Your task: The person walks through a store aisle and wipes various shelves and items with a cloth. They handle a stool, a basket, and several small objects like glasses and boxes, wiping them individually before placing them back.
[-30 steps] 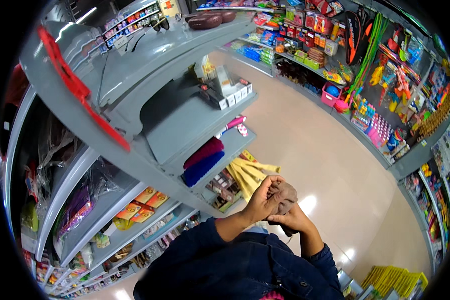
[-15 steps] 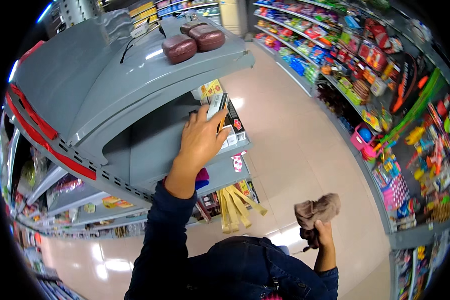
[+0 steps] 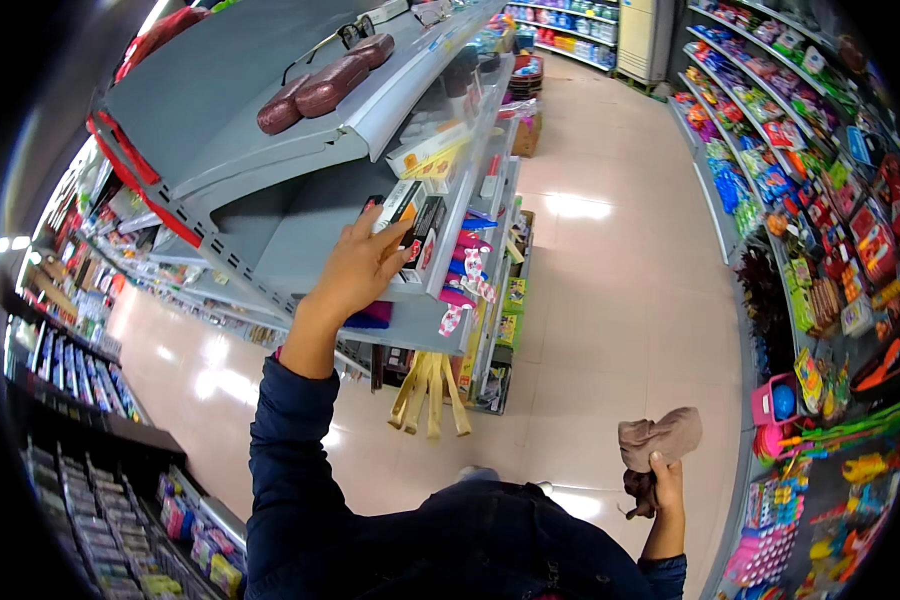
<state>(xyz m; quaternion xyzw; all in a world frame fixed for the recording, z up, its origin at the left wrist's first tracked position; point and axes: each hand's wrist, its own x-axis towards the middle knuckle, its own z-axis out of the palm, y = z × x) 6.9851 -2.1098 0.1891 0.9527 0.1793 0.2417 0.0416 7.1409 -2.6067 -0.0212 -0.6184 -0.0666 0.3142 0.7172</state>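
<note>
My left hand [image 3: 355,268] reaches onto a grey shelf, fingers spread at a row of small boxes. Its fingertips are against a white-and-black box [image 3: 400,205] and a black box [image 3: 426,228]; none is lifted. Just behind them is a yellow-and-white box [image 3: 430,152]. Low on the right, my right hand [image 3: 668,485] grips a bunched brown cloth [image 3: 665,436], its thumb on top. A darker brown piece [image 3: 640,488] hangs beside that hand; whether it belongs to the cloth I cannot tell.
Maroon cases [image 3: 330,85] and glasses [image 3: 355,35] lie on the upper grey shelf [image 3: 205,130]. Yellow straps [image 3: 430,395] hang from the lower shelf end. Across the tiled aisle [image 3: 610,290], packed shelves [image 3: 800,130] line the right, with a pink basket [image 3: 773,400].
The view has swung, showing more aisle and the shelf's long side. My left hand stays at the boxes, its fingers slightly shifted. My right hand still holds the brown cloth.
</note>
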